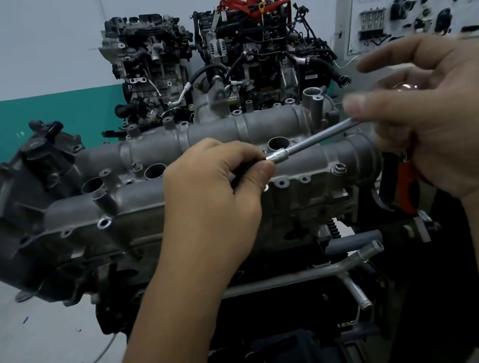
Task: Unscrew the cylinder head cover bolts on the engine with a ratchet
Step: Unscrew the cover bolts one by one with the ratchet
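Left hand pinching extension bar over grey cylinder head cover at centre, right hand gripping ratchet, pale floor lower left, white-and-teal wall, two engines behind.

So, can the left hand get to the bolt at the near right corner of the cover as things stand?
Probably yes. The bolt stands uncovered on the cover flange, just right of the left hand, with nothing between them. But that hand pinches the extension bar and must free itself first.

I see through one wide-angle head camera, looking forward and down, close over the engine at frame centre; my forearms enter from the bottom edge, wall behind.
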Motion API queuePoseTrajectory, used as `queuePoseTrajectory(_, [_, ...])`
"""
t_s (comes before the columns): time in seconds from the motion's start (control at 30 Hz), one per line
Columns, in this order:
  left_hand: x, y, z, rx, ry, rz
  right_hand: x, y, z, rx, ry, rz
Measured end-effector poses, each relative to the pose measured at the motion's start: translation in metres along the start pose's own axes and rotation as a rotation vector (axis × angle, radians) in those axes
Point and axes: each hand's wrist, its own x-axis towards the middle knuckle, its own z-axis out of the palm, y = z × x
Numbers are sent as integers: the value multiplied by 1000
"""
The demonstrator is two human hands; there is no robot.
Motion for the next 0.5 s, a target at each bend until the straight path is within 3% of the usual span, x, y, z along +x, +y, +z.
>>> queuePoseTrajectory(0.07, [2, -1, -2, -2, -21, -2, -3, -4, -16, 77, -172, 32])
queuePoseTrajectory(0.13, [1, 0, -1, -11, -29, 1, -8, -7, -26, 116, -237, 43])
queuePoseTrajectory(0.37, [5, 1, -2, 12, -61, 13, -32, -16, -8, -15, 14, -1])
queuePoseTrajectory(0.5, [9, 0, -7, 3, -118, 13, -33, -50, 6, -308, -17, -51])
